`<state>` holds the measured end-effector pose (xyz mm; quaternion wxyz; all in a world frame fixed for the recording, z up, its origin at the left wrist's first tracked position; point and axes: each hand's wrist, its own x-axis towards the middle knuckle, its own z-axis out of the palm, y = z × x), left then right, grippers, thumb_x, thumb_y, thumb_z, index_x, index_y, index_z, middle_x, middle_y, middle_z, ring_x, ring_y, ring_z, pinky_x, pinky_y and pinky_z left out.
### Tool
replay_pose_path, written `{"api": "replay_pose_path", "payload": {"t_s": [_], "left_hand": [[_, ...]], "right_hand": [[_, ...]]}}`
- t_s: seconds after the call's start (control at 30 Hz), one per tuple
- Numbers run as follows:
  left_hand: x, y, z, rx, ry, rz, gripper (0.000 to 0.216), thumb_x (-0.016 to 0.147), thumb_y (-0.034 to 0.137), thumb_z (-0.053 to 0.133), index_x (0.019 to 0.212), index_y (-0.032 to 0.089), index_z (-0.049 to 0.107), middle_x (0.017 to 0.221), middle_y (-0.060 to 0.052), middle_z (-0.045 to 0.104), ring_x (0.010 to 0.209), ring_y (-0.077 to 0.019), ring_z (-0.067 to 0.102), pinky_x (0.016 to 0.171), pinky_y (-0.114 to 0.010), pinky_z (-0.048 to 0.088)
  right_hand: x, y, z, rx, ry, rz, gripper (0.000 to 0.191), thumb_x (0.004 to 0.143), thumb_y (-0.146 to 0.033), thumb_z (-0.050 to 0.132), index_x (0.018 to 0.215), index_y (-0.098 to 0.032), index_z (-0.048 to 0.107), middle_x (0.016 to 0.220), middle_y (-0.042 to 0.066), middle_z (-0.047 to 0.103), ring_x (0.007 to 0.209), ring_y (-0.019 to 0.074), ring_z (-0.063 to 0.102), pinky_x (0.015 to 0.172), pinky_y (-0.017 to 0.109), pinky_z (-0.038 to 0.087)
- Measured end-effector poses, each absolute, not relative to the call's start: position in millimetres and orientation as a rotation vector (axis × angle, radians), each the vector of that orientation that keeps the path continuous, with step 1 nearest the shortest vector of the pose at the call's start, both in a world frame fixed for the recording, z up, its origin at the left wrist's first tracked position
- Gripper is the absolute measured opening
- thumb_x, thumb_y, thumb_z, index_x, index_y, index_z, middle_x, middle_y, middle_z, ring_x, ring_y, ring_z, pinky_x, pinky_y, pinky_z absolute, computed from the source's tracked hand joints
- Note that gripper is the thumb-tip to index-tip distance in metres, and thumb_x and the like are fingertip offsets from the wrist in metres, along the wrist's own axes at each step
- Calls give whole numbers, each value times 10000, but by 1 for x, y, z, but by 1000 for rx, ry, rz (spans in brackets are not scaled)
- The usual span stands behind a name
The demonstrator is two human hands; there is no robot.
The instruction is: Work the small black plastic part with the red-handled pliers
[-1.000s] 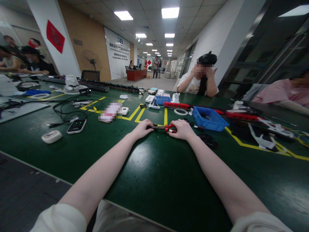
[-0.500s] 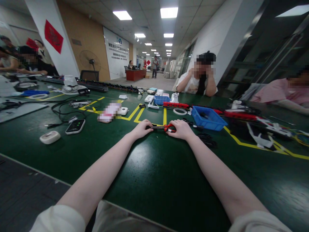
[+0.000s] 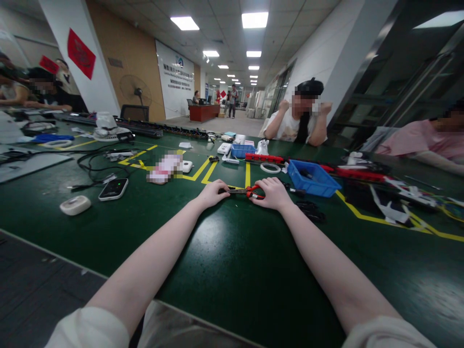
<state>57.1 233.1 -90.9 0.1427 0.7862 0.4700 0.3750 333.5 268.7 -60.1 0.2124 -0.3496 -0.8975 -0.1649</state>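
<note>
Both my arms reach forward over a dark green table (image 3: 232,270). My right hand (image 3: 272,193) is closed around the red handles of a pair of cutting pliers (image 3: 245,192) that lies low over the table. My left hand (image 3: 213,191) rests with curled fingers at the pliers' metal jaw end and seems to pinch something small and dark there; what it is I cannot make out. The two hands are about a hand's width apart.
A blue bin (image 3: 312,177) sits just right of my right hand, a white tape ring (image 3: 270,167) behind it. A black phone (image 3: 113,189) and white puck (image 3: 75,205) lie left. Yellow lines, cables and red parts cross the table. Other people sit opposite and at far left.
My hands and the pliers have stayed in place. The person across the table has lowered the hands from the face to beside the head.
</note>
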Motion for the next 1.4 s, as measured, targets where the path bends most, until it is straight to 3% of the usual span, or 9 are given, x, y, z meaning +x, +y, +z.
{"api": "replay_pose_path", "payload": {"t_s": [0.57,0.87,1.4], "left_hand": [[56,232,-90,2261,1394,1047,88,801,228,707,875,181,717,995,-54,622,952,-205,637,938,-370,522],[56,230,-88,2264,1402,1002,163,835,235,666,979,187,725,1034,-67,607,993,-221,633,978,-390,505],[56,232,-89,2305,1399,997,154,874,224,603,970,190,719,1017,-62,641,981,-210,636,979,-379,500]], "right_hand": [[332,267,-59,-1048,-2506,-426,413,762,-577,610,940,-204,621,904,91,690,848,259,619,802,374,377],[332,267,-59,-1230,-2532,-248,363,790,-601,585,897,-255,610,864,25,698,760,202,633,613,291,367],[333,266,-60,-1147,-2458,-351,415,771,-602,612,930,-219,594,906,62,691,802,236,625,753,344,390]]}}
